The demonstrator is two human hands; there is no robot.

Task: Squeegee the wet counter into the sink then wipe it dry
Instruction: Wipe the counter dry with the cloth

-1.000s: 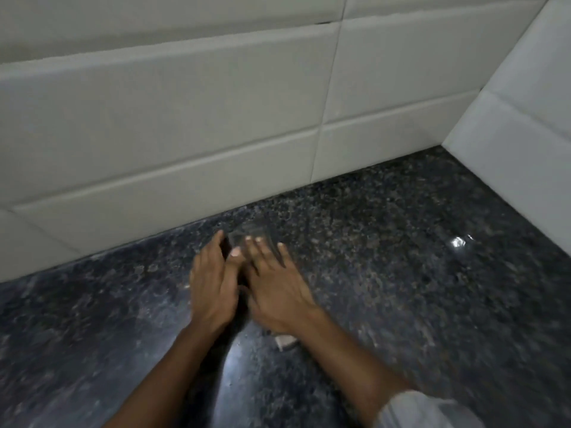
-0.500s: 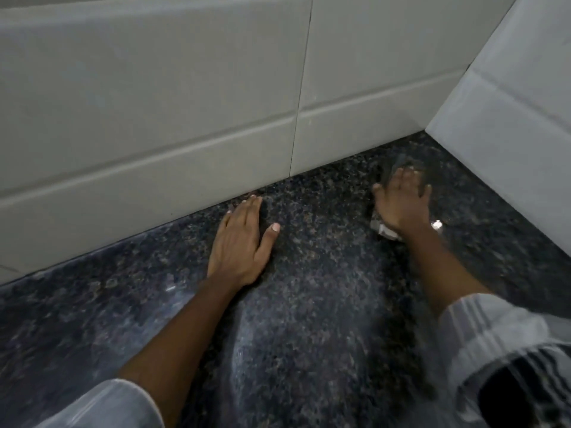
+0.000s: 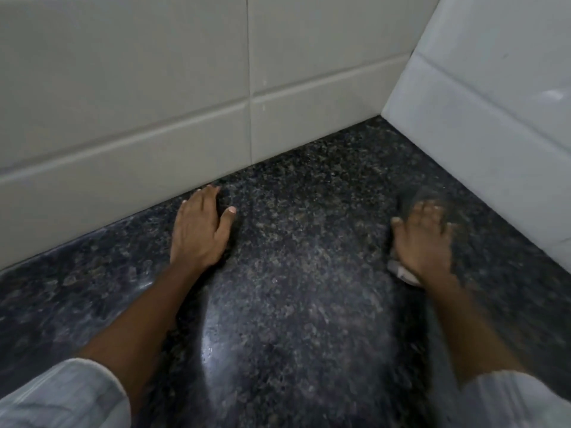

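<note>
On the dark speckled counter [image 3: 296, 273], close to the corner where the two tiled walls [image 3: 154, 88] meet, we are working with both hands down. Our left hand [image 3: 197, 230] is lying flat with its fingers straight, fingertips almost at the foot of the back wall, gripping nothing and simply bracing us. Our right hand [image 3: 423, 239] is pressing on a pale cloth [image 3: 404, 273], of which only a small edge is peeking out under the heel of the palm; the hand is blurred, so we are judging that it is sweeping, and we cannot tell for sure whether the fingers are curling into the cloth or lying spread over it. They seem spread. No squeegee and no sink are showing, so we are taking this as the drying step.

To do it well, we are keeping the palm flat so the whole cloth bears on the stone, overlapping each stroke, and pushing right into the seam under the side wall, where water likes to sit. The glossy patch in the middle of the counter may be wet and is probably wanting a pass next.
</note>
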